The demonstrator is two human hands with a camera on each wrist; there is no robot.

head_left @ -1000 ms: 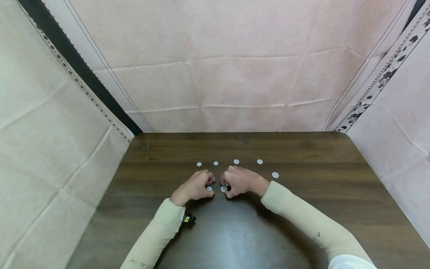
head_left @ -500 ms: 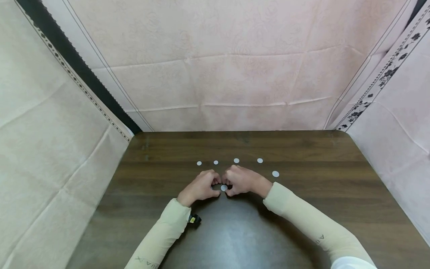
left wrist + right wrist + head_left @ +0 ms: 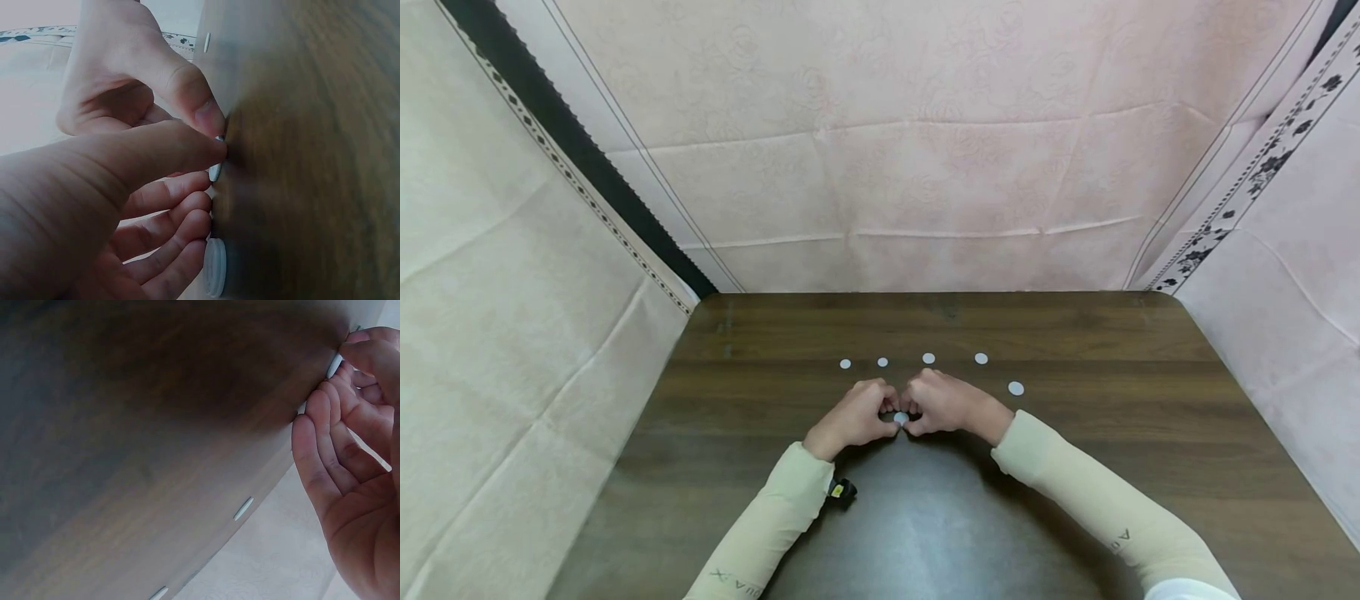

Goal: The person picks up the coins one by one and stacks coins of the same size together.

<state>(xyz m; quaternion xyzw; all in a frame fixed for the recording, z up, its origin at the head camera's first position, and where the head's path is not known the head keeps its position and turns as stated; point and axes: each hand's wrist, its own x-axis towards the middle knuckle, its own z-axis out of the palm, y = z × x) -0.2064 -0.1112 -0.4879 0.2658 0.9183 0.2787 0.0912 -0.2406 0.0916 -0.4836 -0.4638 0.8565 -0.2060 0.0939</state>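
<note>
In the head view my left hand (image 3: pixel 853 417) and right hand (image 3: pixel 949 405) meet at the middle of the table. Their curled fingers and thumbs ring a small white disc (image 3: pixel 901 418), lying flat at the tabletop. Seen from the left wrist, the two thumbs come together at this disc (image 3: pixel 215 171), covering part of it. My right fingertips rest along the wood near its edge in the right wrist view, where the disc (image 3: pixel 334 365) shows between thumb and fingers. A second disc, in the left hand before, is hidden.
Several white discs lie beyond the hands, including one at far left (image 3: pixel 846 364) and one at right (image 3: pixel 1016 388). A ridged round piece (image 3: pixel 215 267) sits beside the left fingertips. Pale cloth (image 3: pixel 880 183) hangs behind the brown wooden table (image 3: pixel 1075 333).
My left hand has slid right until it meets the right hand, and the disc inside its grip has gone out of sight. The right hand has shifted only slightly right.
</note>
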